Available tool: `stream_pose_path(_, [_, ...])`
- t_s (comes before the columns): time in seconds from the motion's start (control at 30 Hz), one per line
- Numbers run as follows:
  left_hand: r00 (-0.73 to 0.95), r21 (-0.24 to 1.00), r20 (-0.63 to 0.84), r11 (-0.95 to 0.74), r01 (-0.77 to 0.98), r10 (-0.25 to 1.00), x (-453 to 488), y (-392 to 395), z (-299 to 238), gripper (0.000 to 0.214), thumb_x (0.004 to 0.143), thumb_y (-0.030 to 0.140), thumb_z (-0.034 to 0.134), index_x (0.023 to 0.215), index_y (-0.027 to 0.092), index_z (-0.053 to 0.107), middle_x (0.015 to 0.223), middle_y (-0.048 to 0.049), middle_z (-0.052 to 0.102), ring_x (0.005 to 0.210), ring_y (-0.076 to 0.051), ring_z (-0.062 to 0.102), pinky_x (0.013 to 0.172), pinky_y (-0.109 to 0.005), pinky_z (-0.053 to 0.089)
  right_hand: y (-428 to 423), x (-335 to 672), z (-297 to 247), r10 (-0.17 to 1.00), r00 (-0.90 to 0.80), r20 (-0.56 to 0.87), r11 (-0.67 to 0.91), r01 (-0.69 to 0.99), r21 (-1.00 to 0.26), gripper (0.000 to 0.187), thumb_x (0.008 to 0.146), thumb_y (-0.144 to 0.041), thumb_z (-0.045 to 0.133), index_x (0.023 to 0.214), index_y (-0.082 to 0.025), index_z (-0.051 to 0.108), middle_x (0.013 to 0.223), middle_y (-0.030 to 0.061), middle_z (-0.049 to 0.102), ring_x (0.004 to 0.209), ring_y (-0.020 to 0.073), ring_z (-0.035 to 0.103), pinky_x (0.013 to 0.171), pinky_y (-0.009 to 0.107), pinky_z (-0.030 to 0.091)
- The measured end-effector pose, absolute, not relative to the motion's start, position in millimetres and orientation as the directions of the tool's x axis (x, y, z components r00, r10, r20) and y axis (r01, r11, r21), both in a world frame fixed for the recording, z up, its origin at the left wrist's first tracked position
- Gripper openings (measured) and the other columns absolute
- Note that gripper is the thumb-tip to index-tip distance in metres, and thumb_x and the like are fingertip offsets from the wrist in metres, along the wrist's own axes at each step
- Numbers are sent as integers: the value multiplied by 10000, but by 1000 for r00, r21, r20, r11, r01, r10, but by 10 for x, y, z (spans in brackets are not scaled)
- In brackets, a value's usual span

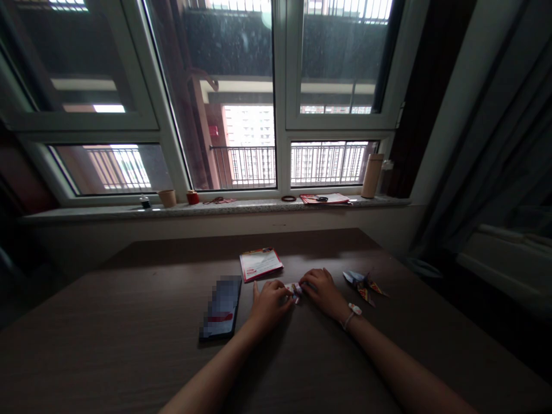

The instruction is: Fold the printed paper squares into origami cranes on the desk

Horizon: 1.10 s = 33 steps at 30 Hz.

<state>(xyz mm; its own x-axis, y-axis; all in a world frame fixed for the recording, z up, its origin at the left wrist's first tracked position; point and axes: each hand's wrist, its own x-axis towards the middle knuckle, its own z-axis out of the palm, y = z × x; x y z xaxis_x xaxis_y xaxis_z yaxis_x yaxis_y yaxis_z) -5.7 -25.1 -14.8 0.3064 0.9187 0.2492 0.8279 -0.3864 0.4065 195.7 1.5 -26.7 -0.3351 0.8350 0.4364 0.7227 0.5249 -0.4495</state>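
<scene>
Between my two hands lies a small folded piece of printed paper (294, 290), white with red and purple print, low on the brown table. My left hand (271, 302) grips its left side, fingers bent and thumb out toward the far edge. From the right, the curled fingertips of my right hand (322, 292) press on its other end. A bracelet (354, 309) circles my right wrist. My fingers cover much of the paper, so its full shape is hidden.
A phone (222, 307) lies left of my left hand. Printed sheets (261, 264) are stacked just beyond it. Folded paper pieces (364, 286) rest right of my right hand. On the windowsill stand a paper cup (167, 198), a tan bottle (372, 176) and more papers (328, 199).
</scene>
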Motion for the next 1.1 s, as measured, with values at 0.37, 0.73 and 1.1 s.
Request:
stream_pose_path(0.37, [297, 419, 235, -372, 828, 925, -75, -214, -189, 227, 843, 436, 594, 994, 310, 707, 1184, -23, 634, 1156, -245, 533, 1139, -626, 114, 23, 2009, -294, 817, -377, 436, 545, 753, -369, 243, 870, -427, 607, 1066, -337, 718, 1168, 54, 597, 1121, 239, 497, 1040, 451, 319])
stream_pose_path(0.73, [296, 413, 242, -374, 831, 924, -65, -231, -146, 193, 849, 400, 595, 975, 316, 714, 1125, -14, 658, 1142, -253, 551, 1119, -666, 81, -76, 1892, -244, 848, -366, 384, 486, 827, -284, 238, 908, -391, 553, 1097, -358, 693, 1108, 46, 594, 1098, 240, 488, 1089, 535, 237])
stream_pose_path(1.1, [296, 424, 249, -379, 823, 922, -64, -227, -148, 183, 860, 371, 583, 966, 311, 720, 1110, -22, 670, 1137, -252, 554, 1111, -688, 45, -123, 1861, -232, 848, -363, 387, 456, 872, -181, 265, 944, -406, 489, 1114, -335, 680, 1072, 39, 607, 1057, 211, 525, 1121, 548, 169])
